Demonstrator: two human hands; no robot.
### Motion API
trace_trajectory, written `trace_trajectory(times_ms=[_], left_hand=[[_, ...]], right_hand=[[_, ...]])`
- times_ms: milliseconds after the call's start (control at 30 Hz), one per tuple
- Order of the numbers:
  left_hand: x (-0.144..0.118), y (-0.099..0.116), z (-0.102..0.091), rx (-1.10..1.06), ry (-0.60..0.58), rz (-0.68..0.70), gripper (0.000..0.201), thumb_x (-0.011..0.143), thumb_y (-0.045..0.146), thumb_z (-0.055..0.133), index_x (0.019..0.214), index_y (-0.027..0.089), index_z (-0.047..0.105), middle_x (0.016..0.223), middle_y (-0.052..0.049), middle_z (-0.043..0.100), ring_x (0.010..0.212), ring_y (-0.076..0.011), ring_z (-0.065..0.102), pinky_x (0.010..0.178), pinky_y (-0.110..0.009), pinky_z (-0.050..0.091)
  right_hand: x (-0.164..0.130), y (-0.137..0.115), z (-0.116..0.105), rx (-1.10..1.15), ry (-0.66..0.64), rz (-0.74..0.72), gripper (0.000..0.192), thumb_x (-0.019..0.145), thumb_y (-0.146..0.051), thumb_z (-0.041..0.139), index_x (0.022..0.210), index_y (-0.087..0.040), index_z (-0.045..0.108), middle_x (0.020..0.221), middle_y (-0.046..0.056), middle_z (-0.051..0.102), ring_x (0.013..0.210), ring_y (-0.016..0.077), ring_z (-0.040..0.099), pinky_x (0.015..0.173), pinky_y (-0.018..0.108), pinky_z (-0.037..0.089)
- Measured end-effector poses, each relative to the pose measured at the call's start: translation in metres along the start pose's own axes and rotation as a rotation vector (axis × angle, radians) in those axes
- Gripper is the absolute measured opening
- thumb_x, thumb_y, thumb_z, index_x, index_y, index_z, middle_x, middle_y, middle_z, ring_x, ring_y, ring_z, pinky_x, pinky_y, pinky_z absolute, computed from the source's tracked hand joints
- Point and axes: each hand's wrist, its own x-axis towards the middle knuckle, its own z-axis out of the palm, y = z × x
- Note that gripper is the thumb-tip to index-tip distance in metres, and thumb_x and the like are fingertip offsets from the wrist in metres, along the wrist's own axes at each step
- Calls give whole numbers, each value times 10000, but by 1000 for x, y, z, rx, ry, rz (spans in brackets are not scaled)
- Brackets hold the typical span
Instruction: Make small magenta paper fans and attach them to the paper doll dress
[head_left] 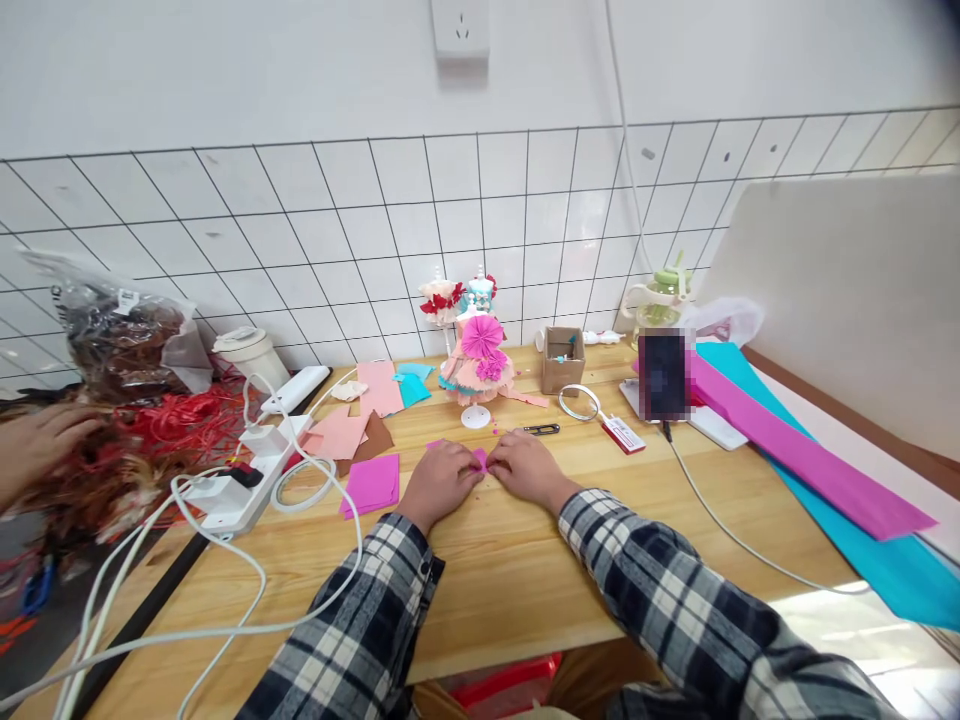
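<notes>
My left hand (442,482) and my right hand (529,468) meet over the wooden table, fingers pinched on a small piece of magenta paper (481,458) between them. Its shape is mostly hidden by the fingertips. Left of my left hand lies a stack of magenta paper squares (373,484). Just behind my right hand is a pair of dark thread snips (541,430). Beyond both hands stands a miniature dress form on a white base (475,416), wearing a pink paper dress (474,375) with a magenta pleated rosette (482,337).
White cables and a power strip (259,480) run along the left. Behind are peach paper (381,387), a cardboard box (562,362) and a magnifying glass (579,402). A phone (664,375) and long paper strips (810,440) lie right. Another person's hand (49,440) is far left.
</notes>
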Motion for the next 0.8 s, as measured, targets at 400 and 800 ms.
trace_trajectory(times_ms=[400,800], left_hand=[[-1,16,-8,104,-50,111,258,794,472,599,948,277,670,1038,-33,639,1012,-231,516,926,-410,345],[-6,-20,-20,336,364,-445,316,922,351,381,938,253,681,1005,-62,687,994,-285,515,972,-566,157]], right_hand=[[-8,7,-5,-25,-15,175,196,873,-280,498,873,-193,674,873,64,660,889,188,554,801,289,366],[-39,94,-59,26,382,697,220,858,-295,449,960,-215,627,827,35,666,766,173,581,620,256,342]])
